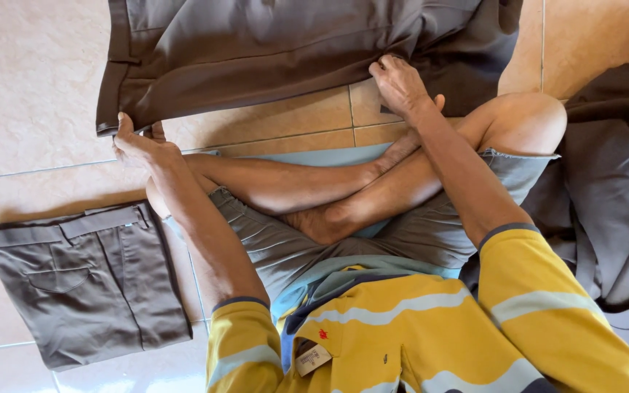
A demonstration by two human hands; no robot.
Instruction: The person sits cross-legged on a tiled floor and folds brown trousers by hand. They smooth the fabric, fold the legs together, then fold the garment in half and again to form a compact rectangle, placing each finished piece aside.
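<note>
1. We see one pair of dark brown trousers [278, 51] spread flat on the tiled floor [30, 80] at the far side, its long axis running left to right; the waistband end points left and the legs run off to the right.
2. Our left hand [140, 145] pinches the near corner of the waistband, fingers closed on the cloth.
3. Our right hand [400, 84] presses down on the near edge of the trousers further right, fingers curled into the fabric.
4. The cloth is smooth, matte woven stuff with soft creases and a stitched band at the waist.
5. A second pair of trousers [89, 284], grey-brown and folded into a neat rectangle with a curved pocket seam showing, lies near left, well apart from the first.
6. A heap of dark cloth [606, 196] lies crumpled at the right; we cannot tell how many pieces it holds.
7. The floor is glossy beige tile with thin grout lines.
8. We count two hands, and two pairs of trousers laid out singly.
</note>
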